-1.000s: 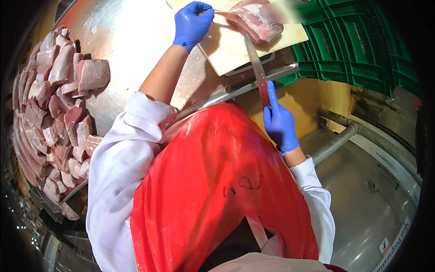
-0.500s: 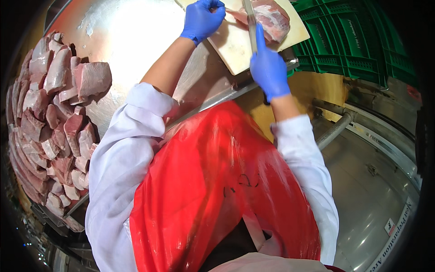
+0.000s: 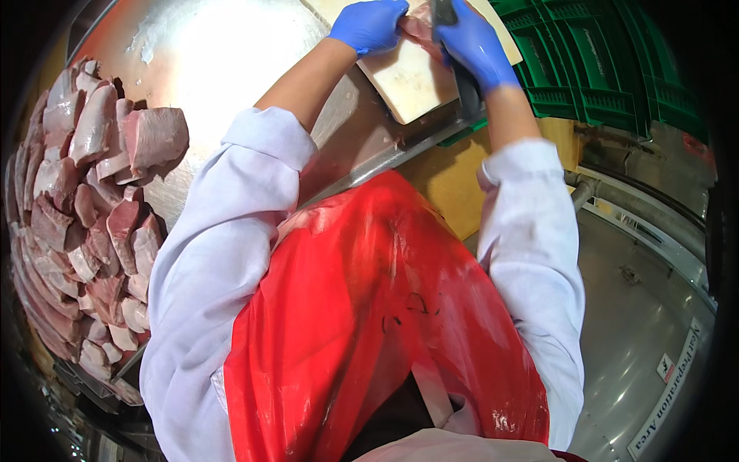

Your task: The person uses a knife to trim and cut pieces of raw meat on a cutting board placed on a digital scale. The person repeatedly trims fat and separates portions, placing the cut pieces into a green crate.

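Note:
My left hand (image 3: pixel 369 27), in a blue glove, is closed on the end of a piece of pink raw meat (image 3: pixel 418 29) at the top of the view. The meat lies on a white cutting board (image 3: pixel 408 88). My right hand (image 3: pixel 477 48), also gloved in blue, grips a knife (image 3: pixel 442 12) that is upright in the picture over the meat, its dark handle along my palm. Much of the meat is hidden behind both hands and the knife.
A steel table (image 3: pixel 208 61) carries a large pile of cut meat pieces (image 3: pixel 92 223) at the left. Stacked green crates (image 3: pixel 585 69) stand beyond the board at the right. My red apron (image 3: pixel 369 308) is below, and a metal pipe (image 3: pixel 581 192) runs at the right.
My right hand and knife have moved forward, from below the board up over the meat. My left hand has shifted right and slightly forward, still closed on the meat.

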### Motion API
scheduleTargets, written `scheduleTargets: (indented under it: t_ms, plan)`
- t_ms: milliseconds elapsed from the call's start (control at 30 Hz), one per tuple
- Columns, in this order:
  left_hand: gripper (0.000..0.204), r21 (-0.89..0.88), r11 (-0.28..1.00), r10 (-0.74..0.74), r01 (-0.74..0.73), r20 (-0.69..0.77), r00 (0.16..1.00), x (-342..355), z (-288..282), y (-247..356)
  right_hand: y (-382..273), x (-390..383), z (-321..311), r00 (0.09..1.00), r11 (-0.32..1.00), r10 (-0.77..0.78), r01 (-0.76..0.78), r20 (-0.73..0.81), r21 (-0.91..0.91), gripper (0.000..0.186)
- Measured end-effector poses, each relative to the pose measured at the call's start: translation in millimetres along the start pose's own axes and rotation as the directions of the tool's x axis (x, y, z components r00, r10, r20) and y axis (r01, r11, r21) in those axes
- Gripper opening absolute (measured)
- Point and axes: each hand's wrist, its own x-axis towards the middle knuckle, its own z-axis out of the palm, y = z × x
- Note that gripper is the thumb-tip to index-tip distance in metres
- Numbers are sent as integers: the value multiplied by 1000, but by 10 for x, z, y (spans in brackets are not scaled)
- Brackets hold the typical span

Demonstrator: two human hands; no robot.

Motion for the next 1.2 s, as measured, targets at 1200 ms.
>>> scheduleTargets:
  t_ms: [1200]
  plan:
    - [22, -924, 331, -553, 191, -27, 832, -332, -51, -664, 1923, -2363, -315, 933, 825, -193, 322, 305, -464, 87]
